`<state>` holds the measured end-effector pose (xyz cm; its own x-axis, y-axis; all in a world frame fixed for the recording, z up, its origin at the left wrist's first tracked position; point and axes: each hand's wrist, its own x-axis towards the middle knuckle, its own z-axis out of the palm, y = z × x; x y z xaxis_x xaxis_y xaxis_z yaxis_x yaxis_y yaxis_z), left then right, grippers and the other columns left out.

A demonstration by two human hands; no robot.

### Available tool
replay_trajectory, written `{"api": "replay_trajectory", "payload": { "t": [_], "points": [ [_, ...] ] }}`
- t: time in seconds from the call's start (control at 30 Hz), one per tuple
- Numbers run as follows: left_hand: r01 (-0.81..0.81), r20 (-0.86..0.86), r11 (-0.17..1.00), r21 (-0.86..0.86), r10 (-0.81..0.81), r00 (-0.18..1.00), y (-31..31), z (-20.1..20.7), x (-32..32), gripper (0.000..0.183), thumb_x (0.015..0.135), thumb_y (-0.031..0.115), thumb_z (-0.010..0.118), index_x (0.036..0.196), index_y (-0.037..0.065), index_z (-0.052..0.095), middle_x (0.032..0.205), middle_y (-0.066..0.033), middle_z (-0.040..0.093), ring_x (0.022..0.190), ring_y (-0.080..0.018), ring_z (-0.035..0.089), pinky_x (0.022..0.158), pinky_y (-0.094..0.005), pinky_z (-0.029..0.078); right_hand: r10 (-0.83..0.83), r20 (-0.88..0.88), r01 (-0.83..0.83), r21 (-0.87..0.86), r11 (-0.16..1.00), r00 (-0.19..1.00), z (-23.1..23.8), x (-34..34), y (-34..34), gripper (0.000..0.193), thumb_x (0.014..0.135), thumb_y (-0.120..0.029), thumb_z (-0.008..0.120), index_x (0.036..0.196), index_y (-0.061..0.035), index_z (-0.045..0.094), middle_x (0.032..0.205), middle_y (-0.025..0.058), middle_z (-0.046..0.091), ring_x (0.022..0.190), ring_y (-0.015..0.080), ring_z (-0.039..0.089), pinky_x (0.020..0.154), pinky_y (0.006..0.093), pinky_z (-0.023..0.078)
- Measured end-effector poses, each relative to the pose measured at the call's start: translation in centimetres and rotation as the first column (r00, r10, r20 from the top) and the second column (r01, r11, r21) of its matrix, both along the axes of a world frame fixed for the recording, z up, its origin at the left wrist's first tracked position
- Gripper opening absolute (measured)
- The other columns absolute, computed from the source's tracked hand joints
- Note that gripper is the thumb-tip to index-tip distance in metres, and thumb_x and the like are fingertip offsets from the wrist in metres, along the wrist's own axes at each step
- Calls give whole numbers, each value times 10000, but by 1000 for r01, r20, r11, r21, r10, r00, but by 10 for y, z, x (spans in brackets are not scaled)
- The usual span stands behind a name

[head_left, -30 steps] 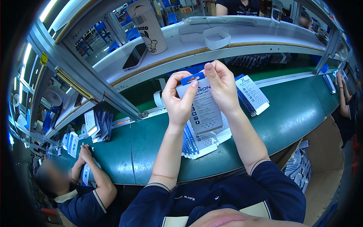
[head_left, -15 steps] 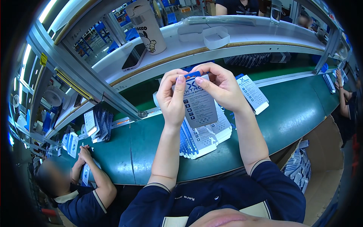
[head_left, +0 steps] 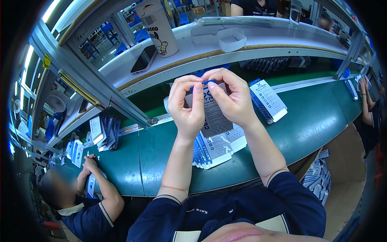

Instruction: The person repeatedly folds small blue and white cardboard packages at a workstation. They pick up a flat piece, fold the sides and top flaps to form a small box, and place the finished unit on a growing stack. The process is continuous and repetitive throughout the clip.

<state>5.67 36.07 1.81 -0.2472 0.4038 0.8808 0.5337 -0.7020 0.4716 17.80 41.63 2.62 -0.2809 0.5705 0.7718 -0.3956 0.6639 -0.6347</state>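
Both hands grip the blue top of a flat grey-and-blue printed carton (head_left: 217, 119), which hangs upright above the bench. My left hand (head_left: 188, 103) has its thumb against the near face at the top left. My right hand (head_left: 230, 96) does the same at the top right. The fingers of both curl behind the top edge, where they are partly hidden. Under the carton a fanned stack of flat cartons (head_left: 221, 150) lies on the green bench. To the right of my right hand is another stack of similar cartons (head_left: 271, 101).
A white shelf (head_left: 274, 37) spans the back, bearing a phone (head_left: 144, 59), a printed tumbler (head_left: 164, 38) and a clear plastic tray (head_left: 232, 40). A co-worker's arms (head_left: 98, 181) rest at the left bench edge. At right stands a cardboard box (head_left: 346, 177) with cartons (head_left: 318, 177) inside.
My hands have drawn closer together over the carton's top, and more of its upper edge is covered. The carton has tilted slightly, its face now darker.
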Motion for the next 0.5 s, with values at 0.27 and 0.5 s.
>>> {"api": "replay_trajectory", "payload": {
  "t": [0.27, 0.5],
  "points": [
    [-18, -36, 999, 48, 19, 999, 1, 4, 3, 51, 847, 7, 635, 886, -27, 635, 958, -126, 650, 833, -179, 607, 731, -276, 468, -127, -8, 127, 134, 983, 992, 3, 3, 1, 115, 818, -66, 601, 895, 20, 610, 921, 134, 667, 815, 226, 648, 728, 319, 508],
    [-29, -57, 999, -14, 29, 998, -4, 5, 4, 63, 844, 5, 620, 886, -38, 636, 975, -127, 644, 885, -177, 603, 786, -274, 467, -67, 19, 65, 104, 992, 998, 6, 6, 2, 107, 825, -61, 602, 903, 12, 611, 938, 133, 669, 834, 226, 651, 751, 319, 508]
  ]
}}
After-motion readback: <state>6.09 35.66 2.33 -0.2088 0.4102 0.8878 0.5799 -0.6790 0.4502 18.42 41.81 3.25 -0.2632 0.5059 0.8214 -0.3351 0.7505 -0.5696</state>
